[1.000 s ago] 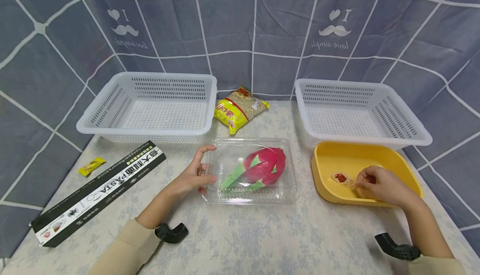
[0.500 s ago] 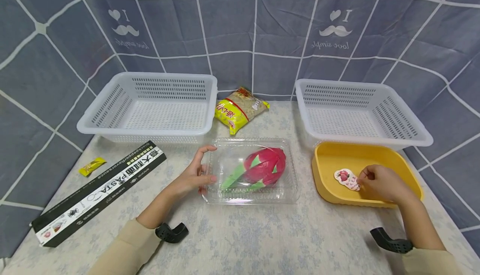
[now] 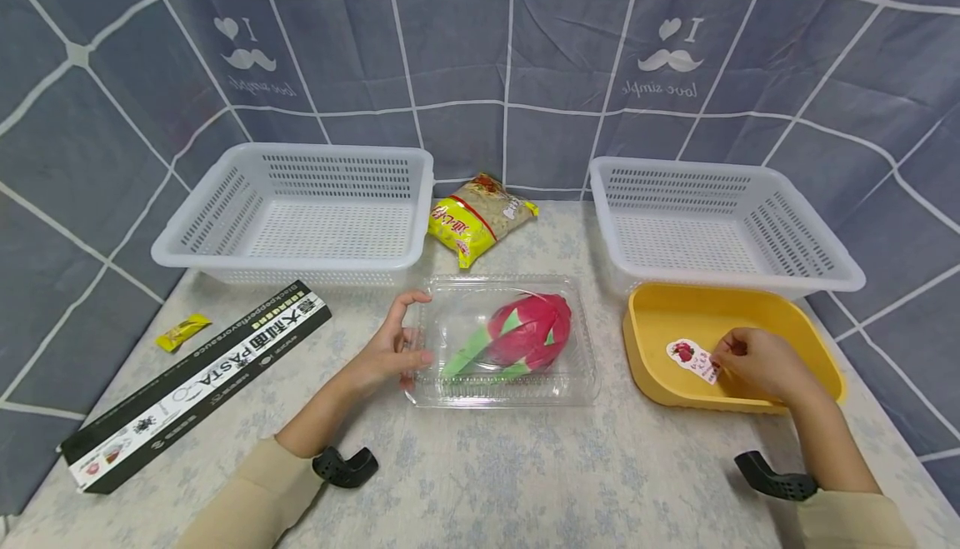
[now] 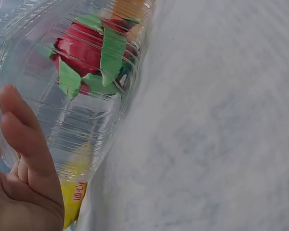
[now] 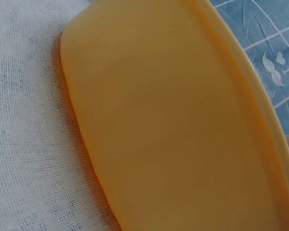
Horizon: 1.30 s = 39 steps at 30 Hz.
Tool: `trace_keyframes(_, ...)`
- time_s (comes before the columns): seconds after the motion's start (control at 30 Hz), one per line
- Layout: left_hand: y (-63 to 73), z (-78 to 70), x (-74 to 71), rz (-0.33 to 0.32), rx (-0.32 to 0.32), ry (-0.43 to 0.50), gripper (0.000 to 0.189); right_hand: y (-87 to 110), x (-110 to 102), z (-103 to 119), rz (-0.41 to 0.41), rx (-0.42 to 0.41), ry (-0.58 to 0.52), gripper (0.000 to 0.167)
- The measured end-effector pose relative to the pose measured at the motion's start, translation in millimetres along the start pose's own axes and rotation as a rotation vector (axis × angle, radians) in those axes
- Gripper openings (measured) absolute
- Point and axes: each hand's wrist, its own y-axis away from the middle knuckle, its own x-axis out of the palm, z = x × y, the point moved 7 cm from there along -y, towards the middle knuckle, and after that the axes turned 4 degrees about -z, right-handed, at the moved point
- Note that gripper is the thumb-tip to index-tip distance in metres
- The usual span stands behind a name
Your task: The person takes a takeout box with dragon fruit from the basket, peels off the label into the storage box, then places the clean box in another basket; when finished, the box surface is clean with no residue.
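Note:
In the head view my left hand grips the left edge of a clear plastic clamshell box, thumb on the near side and fingers at the edge. A pink dragon fruit with green leaf tips lies inside it; the left wrist view shows the dragon fruit through the ribbed side wall. My right hand reaches into the yellow tray and pinches a small white sticker with a red fruit picture and writing. In the right wrist view the tray's wall hides most of that hand.
Two white perforated baskets stand at the back, left and right. Between them lies a yellow snack bag. A long black-and-white pasta box and a small yellow packet lie at left.
The sticker at my right fingertips shows a different picture in each frame, now with writing on it. My right hand and wrist have shifted slightly left. The left hand stays on the box.

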Motion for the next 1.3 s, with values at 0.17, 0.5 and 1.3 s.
trace_keyframes(0.17, -0.2, -0.2, -0.1, -0.006, 0.002, -0.003, 0.079, -0.8, -1.5, -0.1, -0.003, 0.004, 0.000, 0.024)
trace_keyframes(0.5, 0.9, -3.2, 0.4, 0.008, -0.008, -0.077, 0.069, 8.2, -10.5, 12.8, -0.080, -0.031, 0.020, 0.038)
trace_keyframes(1.3, 0.8, -3.9, 9.2, -0.123, -0.145, -0.221, 0.063, 22.0, -11.6, 37.3, -0.282, -0.052, -0.100, 0.031)
